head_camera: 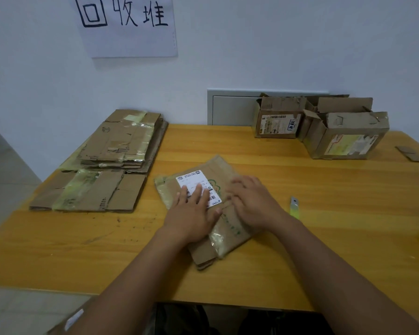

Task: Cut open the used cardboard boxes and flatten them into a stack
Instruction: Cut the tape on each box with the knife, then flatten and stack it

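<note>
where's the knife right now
In the head view the knife lies on the table, just right of the right hand, which presses the flattened box. No hand holds it.

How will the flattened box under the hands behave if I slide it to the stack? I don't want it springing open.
The flattened box looks light and fairly stiff. Both the left hand and right hand press it flat, so it may spring up once released. Its glossy tape could make it slide easily on the table.

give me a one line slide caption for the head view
Both hands, left hand and right hand, press a flattened box on the table, stack at left.
</note>
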Available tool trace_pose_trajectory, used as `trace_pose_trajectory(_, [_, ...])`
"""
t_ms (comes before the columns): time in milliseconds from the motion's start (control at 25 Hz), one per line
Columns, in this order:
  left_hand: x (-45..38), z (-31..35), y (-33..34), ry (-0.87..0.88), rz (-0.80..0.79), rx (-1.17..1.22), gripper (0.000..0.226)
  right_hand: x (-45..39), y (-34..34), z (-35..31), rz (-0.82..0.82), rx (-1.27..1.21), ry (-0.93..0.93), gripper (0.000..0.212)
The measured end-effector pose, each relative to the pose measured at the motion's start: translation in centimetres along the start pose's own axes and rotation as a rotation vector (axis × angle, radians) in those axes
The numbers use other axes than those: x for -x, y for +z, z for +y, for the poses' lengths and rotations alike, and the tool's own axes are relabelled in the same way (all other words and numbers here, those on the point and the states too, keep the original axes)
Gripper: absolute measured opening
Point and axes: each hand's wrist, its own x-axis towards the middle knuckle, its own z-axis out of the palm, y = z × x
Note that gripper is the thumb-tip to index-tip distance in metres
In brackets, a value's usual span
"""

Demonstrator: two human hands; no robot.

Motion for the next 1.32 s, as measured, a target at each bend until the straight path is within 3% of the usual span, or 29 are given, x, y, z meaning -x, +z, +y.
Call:
trace_pose_trajectory(160, [0.6, -3.0, -0.7, 0.21, 0.002, -0.008, 0.072, -1.3, 2.9, 0.2, -0.21, 0.118, -0.013, 0.057])
trace_pose_trajectory(240, [0.8, -3.5, -0.7, 0.241, 0.006, -0.051, 0.067, -0.8, 4.3, 0.4, -0.195, 0.103, 0.039, 0.059])
trace_pose_trajectory(520, [0.6, -0.8, 1.1, -0.043, 0.072, 0.06, 0.063, 1.7, 6.1, -1.6, -0.088, 0.097, 0.224, 0.061])
trace_pose_trajectory(720, [0.8, -1.1, 1.7, -0.028, 0.115, 0.077, 0.064, -2.0, 3.3, -1.5, -0.039, 0.2, 0.154, 0.049])
trace_pose_trajectory(920, [1.3, -0.9, 1.6, -0.037, 0.152, 0.071, 0.063, -5.1, 4.2, -0.2, -0.214, 0.129, 0.128, 0.059])
trace_pose_trajectory(1040, [2.1, -0.4, 2.0, -0.022, 0.242, 0.044, 0.061, -5.1, 5.1, 0.5, -0.175, 0.128, 0.116, 0.061])
trace_pose_trajectory(1200, [3.8, -0.2, 2.4, 0.008, 0.143, 0.036, 0.073, -5.3, 5.3, 0.7, -0.122, 0.137, 0.114, 0.061])
trace_pose_trajectory(1320, [4.5, -0.1, 2.8, -0.009, 0.167, 0.006, 0.078, -4.8, 5.6, 0.6, -0.036, 0.113, 0.099, 0.059])
